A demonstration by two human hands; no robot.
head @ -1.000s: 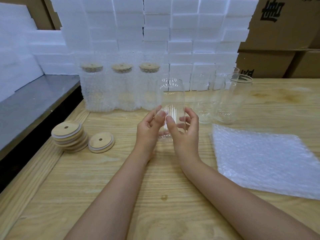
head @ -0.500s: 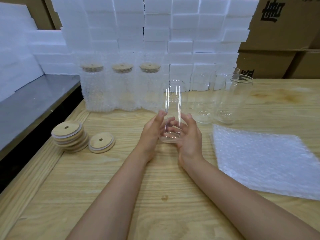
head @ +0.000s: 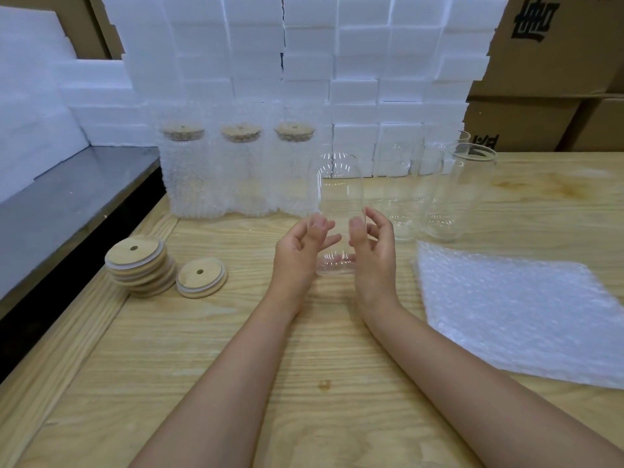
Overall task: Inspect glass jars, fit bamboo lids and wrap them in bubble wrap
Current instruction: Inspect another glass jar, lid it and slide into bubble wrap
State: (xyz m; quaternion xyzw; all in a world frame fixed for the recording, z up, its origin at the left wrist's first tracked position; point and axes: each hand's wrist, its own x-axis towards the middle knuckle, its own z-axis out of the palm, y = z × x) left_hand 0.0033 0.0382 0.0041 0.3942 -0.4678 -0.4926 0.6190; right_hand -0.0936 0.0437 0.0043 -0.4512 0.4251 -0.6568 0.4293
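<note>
A clear glass jar [head: 339, 194] stands upright between my two hands, over the wooden table [head: 202, 349]. My left hand [head: 299, 255] holds its lower left side with curled fingers. On the jar's lower right side, my right hand [head: 373, 253] grips it the same way. The jar has no lid. A stack of bamboo lids [head: 138, 265] lies at the left, with a single bamboo lid [head: 201, 276] beside it. A sheet of bubble wrap [head: 516, 312] lies flat on the right.
Three wrapped, lidded jars [head: 236, 170] stand in a row behind my hands. Several bare glass jars [head: 452, 194] stand at the back right. White foam blocks [head: 304, 62] and cardboard boxes [head: 557, 55] line the back. A dark lower shelf [head: 67, 204] runs along the left.
The jar has been turned between my hands and my fingers have shifted on its lower part; the bright streak reflections seen half a second ago are gone.
</note>
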